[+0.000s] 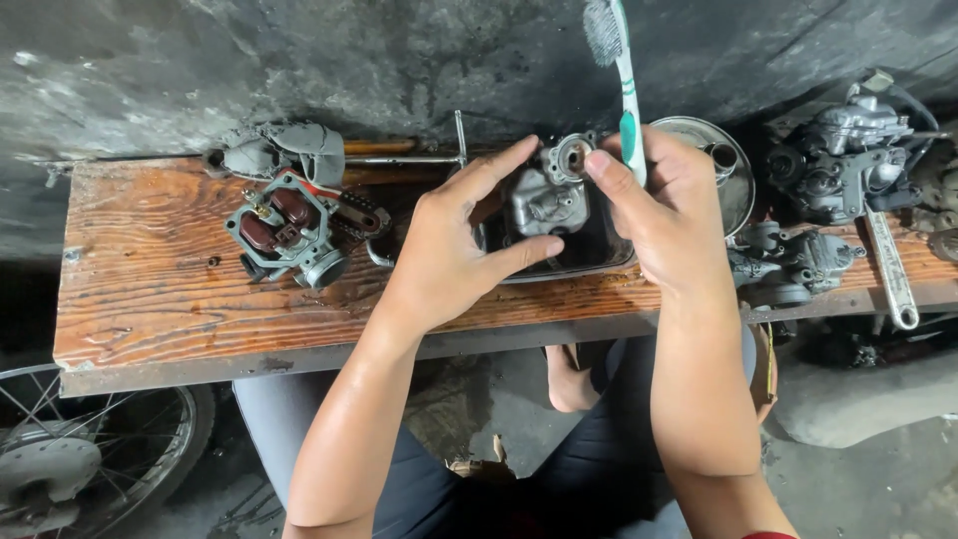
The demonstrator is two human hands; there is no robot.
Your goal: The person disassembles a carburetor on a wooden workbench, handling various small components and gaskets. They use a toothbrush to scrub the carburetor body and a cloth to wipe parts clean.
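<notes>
Both hands hold the grey metal carburettor body [549,195] above the dark tray [599,262] on the worn wooden tabletop [180,309]: left hand [454,250] pinching it, right hand [669,215] also closed round a green-and-white toothbrush [624,85].

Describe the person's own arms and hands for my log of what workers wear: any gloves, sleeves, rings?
Both arms are bare up to the picture's lower edge. The left hand and right hand wear no gloves, and no rings or watch show. Dark smudges of grime mark the fingers. A thin strip of red shows by the right arm at the bottom edge; what it is cannot be told.
</notes>
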